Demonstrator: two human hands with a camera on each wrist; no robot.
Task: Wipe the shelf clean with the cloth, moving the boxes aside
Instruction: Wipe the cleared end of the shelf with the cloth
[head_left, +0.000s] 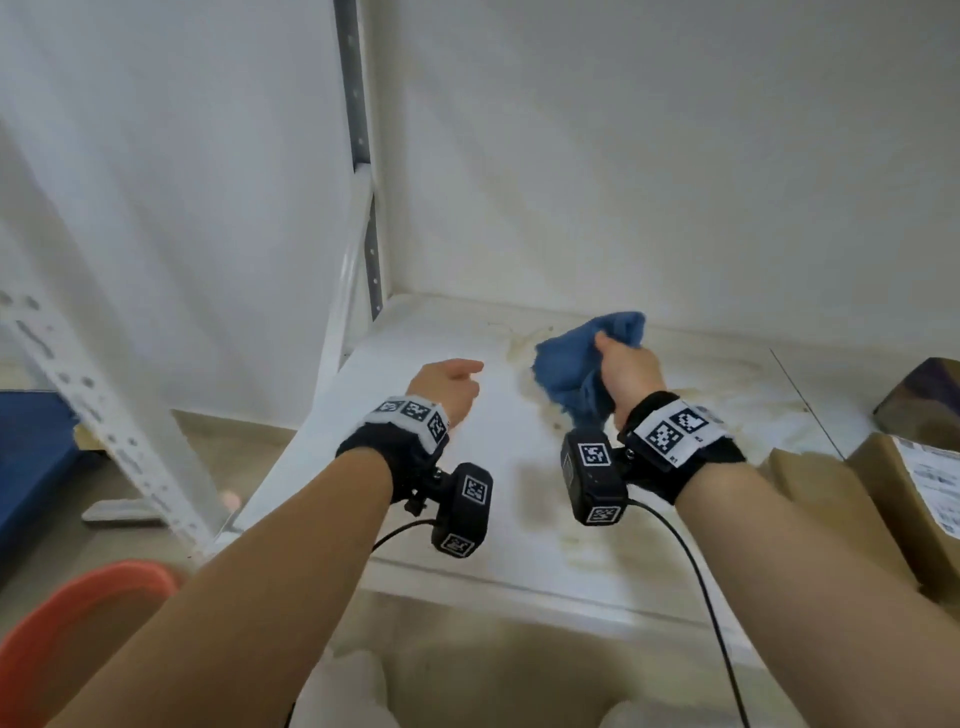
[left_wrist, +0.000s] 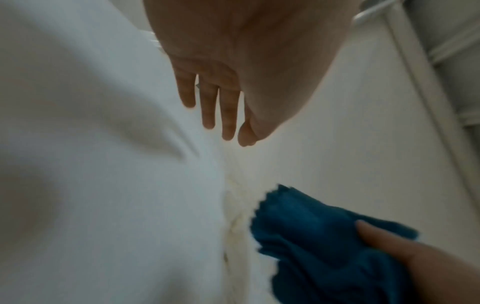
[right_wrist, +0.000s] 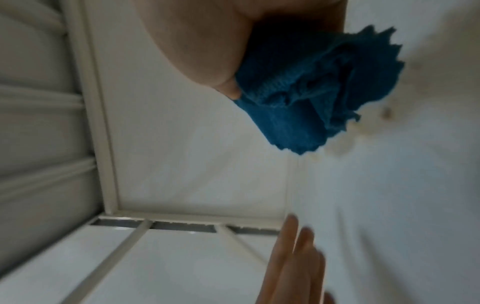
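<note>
My right hand (head_left: 626, 369) grips a bunched blue cloth (head_left: 576, 358) above the white shelf (head_left: 415, 467), over yellowish stains (head_left: 524, 343). The cloth (right_wrist: 311, 90) hangs crumpled from my fist in the right wrist view, and it also shows in the left wrist view (left_wrist: 319, 236). My left hand (head_left: 449, 382) hovers empty to the cloth's left, fingers (left_wrist: 228, 115) straight and relaxed, a little above the shelf. Cardboard boxes (head_left: 914, 499) sit at the shelf's right end.
A metal upright (head_left: 363, 208) and white wall close the shelf's back left corner. Left of the shelf are a perforated rail (head_left: 104, 415), a blue object (head_left: 31, 457) and an orange tub rim (head_left: 78, 608). A dark box (head_left: 930, 395) stands behind the cardboard ones.
</note>
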